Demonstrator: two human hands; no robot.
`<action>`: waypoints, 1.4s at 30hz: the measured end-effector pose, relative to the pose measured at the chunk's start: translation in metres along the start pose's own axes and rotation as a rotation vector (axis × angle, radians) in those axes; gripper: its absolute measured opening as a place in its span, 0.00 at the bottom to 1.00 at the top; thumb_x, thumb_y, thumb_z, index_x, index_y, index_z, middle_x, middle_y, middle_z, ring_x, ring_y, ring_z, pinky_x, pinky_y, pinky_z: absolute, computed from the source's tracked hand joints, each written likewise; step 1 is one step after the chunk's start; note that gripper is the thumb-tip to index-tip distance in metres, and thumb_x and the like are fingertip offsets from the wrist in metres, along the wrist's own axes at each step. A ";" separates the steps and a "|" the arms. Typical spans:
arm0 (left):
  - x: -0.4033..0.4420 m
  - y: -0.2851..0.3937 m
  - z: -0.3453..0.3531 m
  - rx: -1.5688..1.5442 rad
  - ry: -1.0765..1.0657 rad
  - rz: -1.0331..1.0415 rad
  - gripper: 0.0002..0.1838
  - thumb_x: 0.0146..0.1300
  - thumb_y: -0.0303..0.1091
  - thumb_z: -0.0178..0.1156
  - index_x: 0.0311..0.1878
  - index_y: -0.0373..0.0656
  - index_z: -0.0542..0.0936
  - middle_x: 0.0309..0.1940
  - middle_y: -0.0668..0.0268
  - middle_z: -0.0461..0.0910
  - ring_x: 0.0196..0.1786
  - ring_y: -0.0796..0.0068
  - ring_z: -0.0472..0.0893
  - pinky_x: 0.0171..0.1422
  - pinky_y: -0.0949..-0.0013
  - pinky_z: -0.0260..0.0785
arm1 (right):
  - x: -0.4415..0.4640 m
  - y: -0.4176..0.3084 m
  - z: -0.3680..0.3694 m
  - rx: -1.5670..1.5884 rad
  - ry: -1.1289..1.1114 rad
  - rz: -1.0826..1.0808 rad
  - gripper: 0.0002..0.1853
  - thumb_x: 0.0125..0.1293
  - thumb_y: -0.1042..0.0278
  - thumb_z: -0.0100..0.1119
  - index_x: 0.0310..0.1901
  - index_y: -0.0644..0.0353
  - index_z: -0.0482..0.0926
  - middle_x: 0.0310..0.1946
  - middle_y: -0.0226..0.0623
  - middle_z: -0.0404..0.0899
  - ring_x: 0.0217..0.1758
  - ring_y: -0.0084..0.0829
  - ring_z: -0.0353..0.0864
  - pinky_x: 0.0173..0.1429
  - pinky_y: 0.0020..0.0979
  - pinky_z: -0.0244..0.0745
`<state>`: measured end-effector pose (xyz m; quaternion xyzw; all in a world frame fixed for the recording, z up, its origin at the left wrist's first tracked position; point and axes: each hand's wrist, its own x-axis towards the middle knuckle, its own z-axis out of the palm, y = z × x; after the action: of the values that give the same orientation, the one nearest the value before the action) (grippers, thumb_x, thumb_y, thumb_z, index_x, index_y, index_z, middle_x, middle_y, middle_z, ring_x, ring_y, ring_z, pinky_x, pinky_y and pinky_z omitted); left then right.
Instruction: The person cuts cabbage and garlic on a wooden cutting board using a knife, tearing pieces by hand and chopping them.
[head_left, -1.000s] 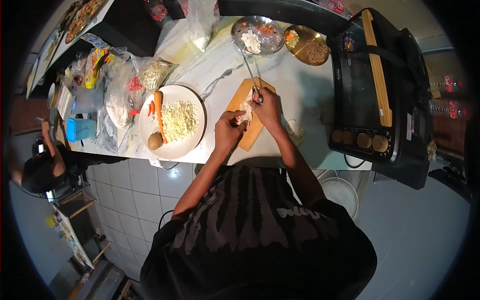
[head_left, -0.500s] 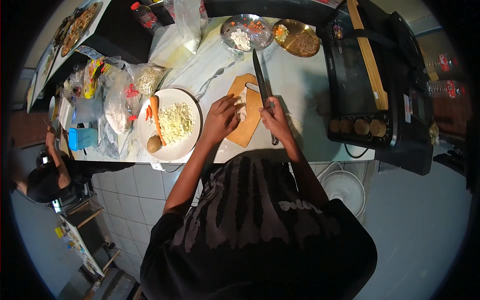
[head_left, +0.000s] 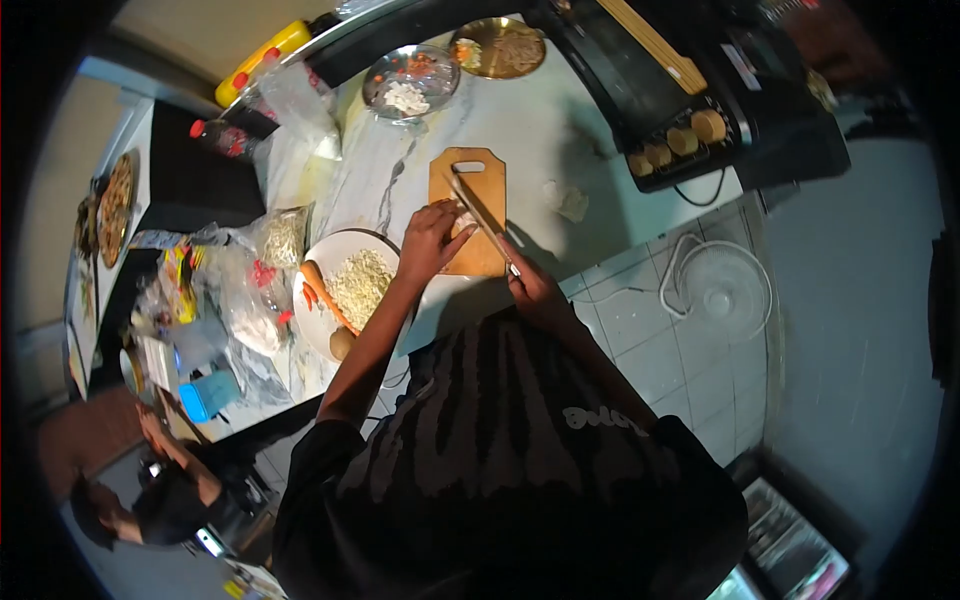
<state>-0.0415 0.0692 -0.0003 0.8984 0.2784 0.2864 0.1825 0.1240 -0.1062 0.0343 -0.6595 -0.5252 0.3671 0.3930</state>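
A wooden cutting board (head_left: 485,185) lies on the marble counter (head_left: 530,130). My right hand (head_left: 535,290) is closed round the handle of a knife (head_left: 480,212), whose blade slants across the board toward its upper left. On the board's left side, my left hand (head_left: 430,240) presses its fingers on a pale piece of food (head_left: 465,219), partly hidden by the fingers and blade. Left of that hand, a white plate (head_left: 319,329) bears chopped pale vegetable (head_left: 362,285), a carrot (head_left: 325,292), small red chillies and a round brown item (head_left: 342,344).
Two metal plates (head_left: 375,98) (head_left: 500,68) with chopped food stand at the back. A black oven (head_left: 650,110) is at the right. Plastic bags (head_left: 255,310), a blue container (head_left: 209,395) and a bottle (head_left: 225,138) are at the left. Another person (head_left: 165,500) is at lower left.
The view has turned and shifted. The knife, earlier upright beside the board, now lies slantwise over the food. My left hand remains at the food.
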 end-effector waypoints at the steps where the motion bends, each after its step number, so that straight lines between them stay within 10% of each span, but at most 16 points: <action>1: -0.001 -0.001 -0.002 -0.022 -0.016 0.014 0.18 0.60 0.39 0.71 0.51 0.41 0.85 0.51 0.58 0.84 0.57 0.55 0.81 0.60 0.57 0.73 | -0.008 -0.004 0.007 -0.056 0.008 0.023 0.35 0.69 0.75 0.45 0.78 0.48 0.58 0.44 0.55 0.76 0.47 0.56 0.80 0.55 0.48 0.75; 42: 0.014 -0.045 0.011 -0.128 -0.068 0.262 0.11 0.58 0.33 0.72 0.42 0.38 0.88 0.45 0.64 0.86 0.55 0.67 0.84 0.59 0.66 0.78 | -0.027 -0.024 0.051 -0.328 0.040 0.320 0.34 0.75 0.71 0.46 0.80 0.39 0.53 0.28 0.54 0.77 0.33 0.55 0.81 0.38 0.50 0.74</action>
<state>-0.0433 0.1108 -0.0252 0.9227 0.1338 0.2944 0.2097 0.0634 -0.1226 0.0361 -0.7965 -0.4588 0.3213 0.2278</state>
